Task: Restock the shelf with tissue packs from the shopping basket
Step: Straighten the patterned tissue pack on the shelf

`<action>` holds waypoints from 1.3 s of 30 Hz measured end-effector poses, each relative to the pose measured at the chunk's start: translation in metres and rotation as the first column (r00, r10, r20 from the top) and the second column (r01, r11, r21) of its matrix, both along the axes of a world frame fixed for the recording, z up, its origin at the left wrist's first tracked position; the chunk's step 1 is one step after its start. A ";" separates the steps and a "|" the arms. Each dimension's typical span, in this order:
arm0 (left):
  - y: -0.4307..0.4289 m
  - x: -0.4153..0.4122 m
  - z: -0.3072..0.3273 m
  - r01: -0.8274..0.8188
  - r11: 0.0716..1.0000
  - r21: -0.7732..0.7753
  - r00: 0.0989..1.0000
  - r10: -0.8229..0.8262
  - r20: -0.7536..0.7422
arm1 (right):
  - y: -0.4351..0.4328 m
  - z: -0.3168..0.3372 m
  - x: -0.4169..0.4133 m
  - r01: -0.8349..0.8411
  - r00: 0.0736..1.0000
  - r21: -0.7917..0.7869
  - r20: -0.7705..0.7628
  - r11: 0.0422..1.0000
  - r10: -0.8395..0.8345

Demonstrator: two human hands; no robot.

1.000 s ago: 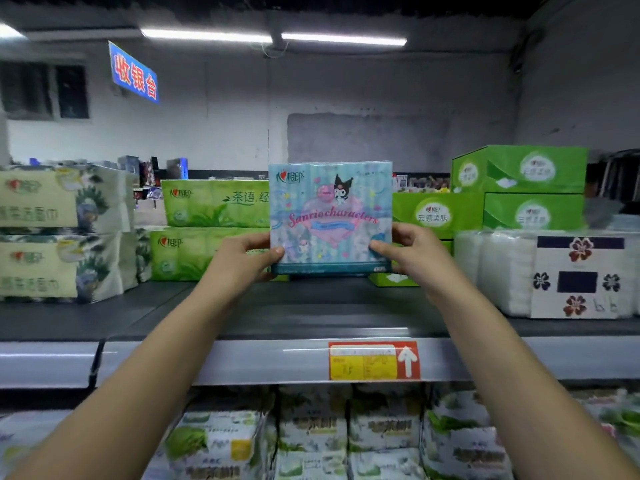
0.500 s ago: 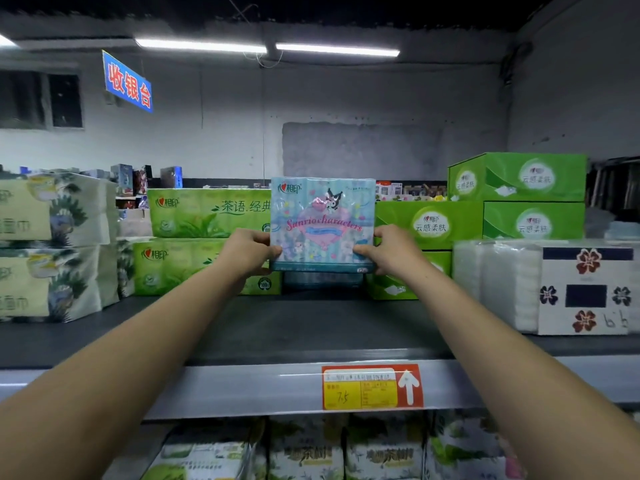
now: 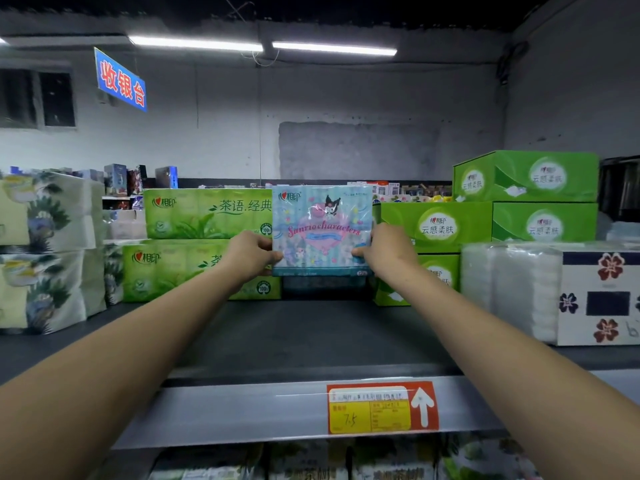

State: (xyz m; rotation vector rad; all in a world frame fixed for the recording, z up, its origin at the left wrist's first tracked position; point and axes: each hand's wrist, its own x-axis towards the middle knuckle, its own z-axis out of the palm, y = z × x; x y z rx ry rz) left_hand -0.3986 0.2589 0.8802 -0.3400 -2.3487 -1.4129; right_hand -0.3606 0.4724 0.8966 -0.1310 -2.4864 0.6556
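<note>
Blue tissue pack (image 3: 322,230), in left hand (image 3: 247,256) and right hand (image 3: 386,249) (fingers curled round its sides), now hangs farther back, nearly shelved.

Reaching forward with both bare arms, almost straight, forearms converging toward the middle. Gripping the pack (image 3: 322,230) at its lower left edge with the left hand (image 3: 247,254), thumb on the front, fingers curled behind. Gripping its lower right edge likewise with the right hand (image 3: 389,249), thumb on the front. Holding both hands about level, wrists straight.
</note>
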 end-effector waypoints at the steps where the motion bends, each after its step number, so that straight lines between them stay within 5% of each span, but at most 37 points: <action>1: 0.001 -0.001 0.000 -0.001 1.000 -0.005 1.000 0.001 -0.008 | -0.001 -0.001 0.001 0.012 1.000 0.009 0.003 1.000 -0.013; 17: 0.006 -0.008 -0.018 0.011 0.998 -0.057 0.999 -0.014 -0.052 | -0.002 -0.008 0.022 0.085 0.996 0.254 -0.028 0.964 -0.080; 39: 0.005 -0.018 -0.035 -0.204 0.885 -0.419 0.978 0.163 -0.131 | -0.007 -0.047 -0.011 0.102 0.992 0.558 0.008 0.824 -0.128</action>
